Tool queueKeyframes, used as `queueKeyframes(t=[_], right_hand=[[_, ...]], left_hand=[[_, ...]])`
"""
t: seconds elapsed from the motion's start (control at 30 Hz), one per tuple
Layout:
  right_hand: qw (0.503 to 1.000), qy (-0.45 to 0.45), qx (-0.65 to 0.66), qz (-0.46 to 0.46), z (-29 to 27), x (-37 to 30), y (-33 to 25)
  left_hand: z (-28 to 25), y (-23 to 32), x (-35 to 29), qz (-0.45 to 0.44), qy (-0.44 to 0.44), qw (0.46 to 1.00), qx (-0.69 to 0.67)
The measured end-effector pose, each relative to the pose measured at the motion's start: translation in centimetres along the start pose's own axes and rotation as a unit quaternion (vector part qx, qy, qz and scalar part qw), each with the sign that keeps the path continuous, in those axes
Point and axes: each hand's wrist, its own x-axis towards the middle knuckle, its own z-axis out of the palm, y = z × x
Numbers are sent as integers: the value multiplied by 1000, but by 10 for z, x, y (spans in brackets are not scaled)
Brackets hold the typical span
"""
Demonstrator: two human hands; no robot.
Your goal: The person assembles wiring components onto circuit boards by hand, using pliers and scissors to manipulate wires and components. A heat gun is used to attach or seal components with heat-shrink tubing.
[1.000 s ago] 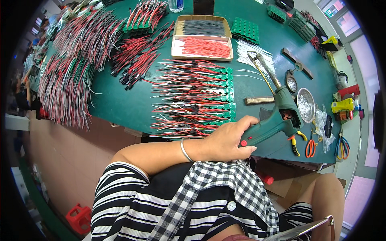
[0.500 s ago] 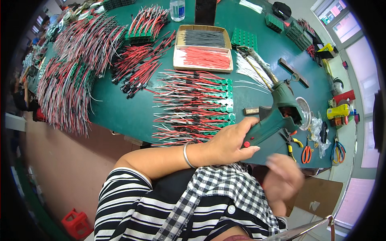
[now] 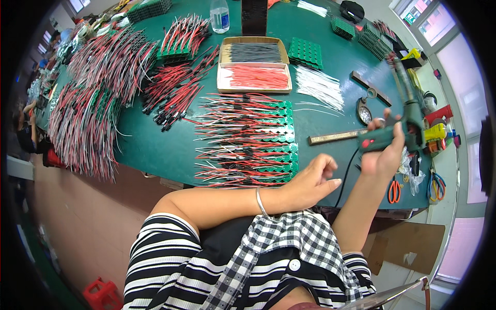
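Observation:
A green pistol-grip soldering gun (image 3: pixel 380 138) with a red button on its handle is in my right hand (image 3: pixel 386 155), raised over the right side of the table. Its long metal tip points up and away from me; a dark cord hangs from the handle end. My left hand (image 3: pixel 312 181) is empty by the table's front edge, fingers loosely bent and thumb apart. Left of it lies a row of green round-celled circuit boards (image 3: pixel 287 132), with red, white and black wires (image 3: pixel 235 139) stretched across them.
A box (image 3: pixel 225 85) holds black and red wires at the back. White wires (image 3: pixel 320 88) and a wooden bar (image 3: pixel 333 137) lie right of the boards. Heaped wired boards (image 3: pixel 85 124) fill the left. Orange-handled scissors (image 3: pixel 394 192) rest at the right edge.
The soldering gun has passed from my left hand to my right and moved rightward. My left hand has let go. The wooden bar and a round dial-like thing now show.

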Motion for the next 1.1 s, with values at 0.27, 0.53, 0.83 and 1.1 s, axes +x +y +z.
queueKeyframes(t=[0.27, 0.53, 0.83, 1.1], right_hand=[[992, 68, 54, -93, 61, 20, -38], [991, 90, 49, -91, 72, 13, -26], [985, 93, 46, -136, 76, 15, -34], [983, 120, 59, -126, 63, 25, -33]], left_hand=[[48, -33, -6, -374, -228, 767, -468], [40, -11, -2, -350, -304, 764, -449], [45, -20, -4, -339, -346, 720, -498], [50, -16, -5, -330, -293, 740, -508]])
